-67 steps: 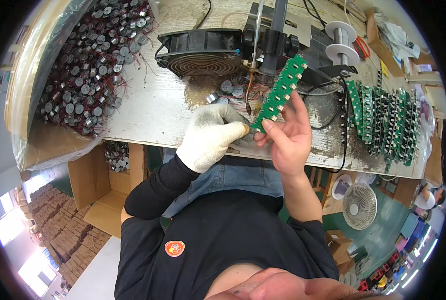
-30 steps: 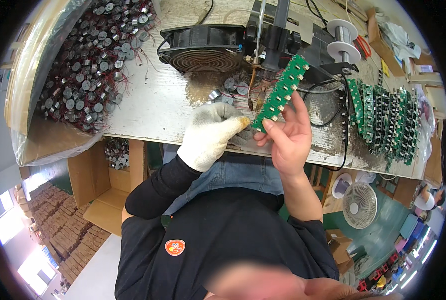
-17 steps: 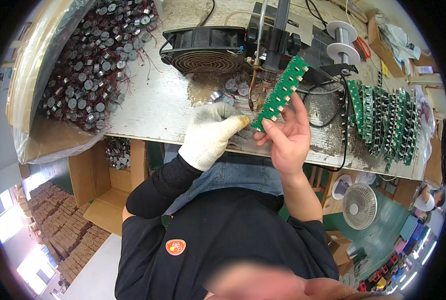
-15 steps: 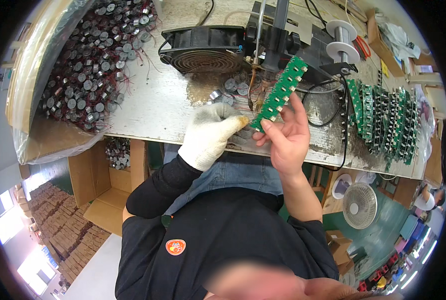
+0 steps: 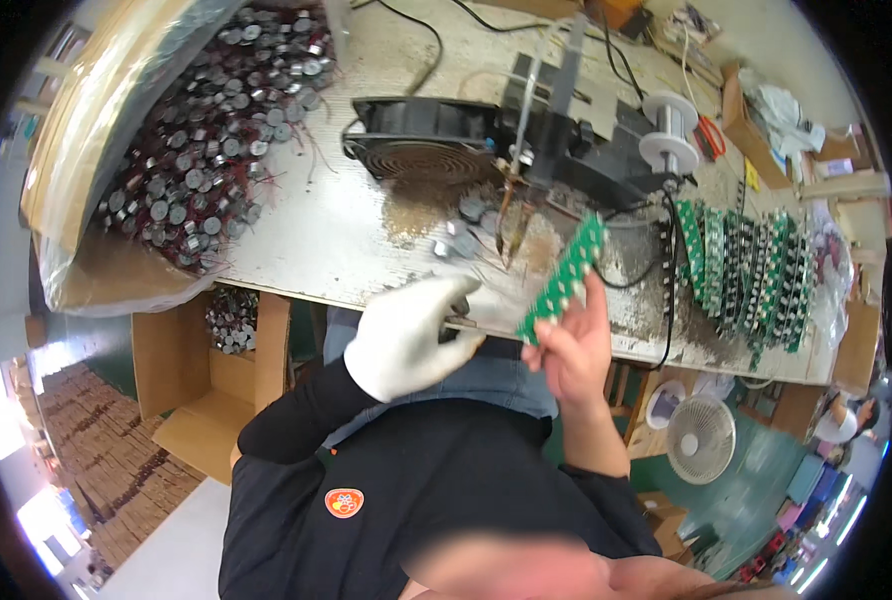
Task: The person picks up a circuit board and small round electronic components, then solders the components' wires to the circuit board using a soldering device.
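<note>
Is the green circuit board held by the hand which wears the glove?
No, the bare right hand grips the lower end of the green circuit board, with the gloved left hand apart from it.

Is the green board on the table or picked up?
The green board is picked up: the right hand grips its near end, thumb on top.

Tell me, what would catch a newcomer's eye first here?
Probably the green circuit board in the bare right hand, just right of centre. Then the big heap of small silvery discs at upper left, and the row of more boards at right.
</note>
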A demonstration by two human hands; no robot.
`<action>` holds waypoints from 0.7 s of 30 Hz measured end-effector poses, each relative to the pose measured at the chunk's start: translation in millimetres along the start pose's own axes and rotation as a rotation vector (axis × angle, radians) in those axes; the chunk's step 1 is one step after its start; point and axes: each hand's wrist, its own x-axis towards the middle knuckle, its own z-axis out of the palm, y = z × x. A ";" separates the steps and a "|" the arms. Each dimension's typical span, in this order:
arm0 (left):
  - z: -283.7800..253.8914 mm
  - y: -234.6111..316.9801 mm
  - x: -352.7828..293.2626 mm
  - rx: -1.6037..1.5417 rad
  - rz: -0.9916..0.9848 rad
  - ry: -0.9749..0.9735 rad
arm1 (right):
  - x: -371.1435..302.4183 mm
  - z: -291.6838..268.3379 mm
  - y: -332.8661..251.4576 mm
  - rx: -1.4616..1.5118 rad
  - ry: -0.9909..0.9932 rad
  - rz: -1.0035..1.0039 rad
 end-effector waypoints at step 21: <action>-66.0 -10.1 -51.0 -0.337 0.180 0.330 | -0.1 100.9 34.0 -0.010 -0.393 -0.238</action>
